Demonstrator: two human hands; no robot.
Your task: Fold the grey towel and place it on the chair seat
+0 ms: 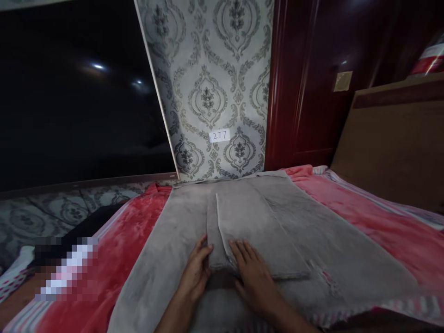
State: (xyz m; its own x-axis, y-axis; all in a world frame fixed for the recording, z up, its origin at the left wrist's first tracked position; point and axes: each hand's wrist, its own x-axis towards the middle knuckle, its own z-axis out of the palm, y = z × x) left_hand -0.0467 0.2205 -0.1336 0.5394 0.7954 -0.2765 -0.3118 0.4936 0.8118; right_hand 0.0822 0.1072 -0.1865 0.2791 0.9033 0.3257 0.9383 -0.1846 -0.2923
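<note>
A folded grey cloth (249, 217) lies in front of me on a wider grey cover (149, 263). It looks like soft fabric, but its exact kind I cannot make out. My right hand (255, 273) rests on the near left part of the fold, palm down and fingers stretched out. Beside the fold's left edge is my left hand (196, 268), turned on its side with thumb and fingers apart. Its fingertips touch the fabric there. A small red and white mark (328, 277) shows on the grey fabric to the right of my right hand.
Red bedding (132, 236) spreads out on both sides under the grey cover. Behind it stand a large dark screen (79, 101), a patterned wall (208, 60) with a paper label "277" (219, 135), and a dark red door (291, 92). A cardboard panel (391, 143) leans at right.
</note>
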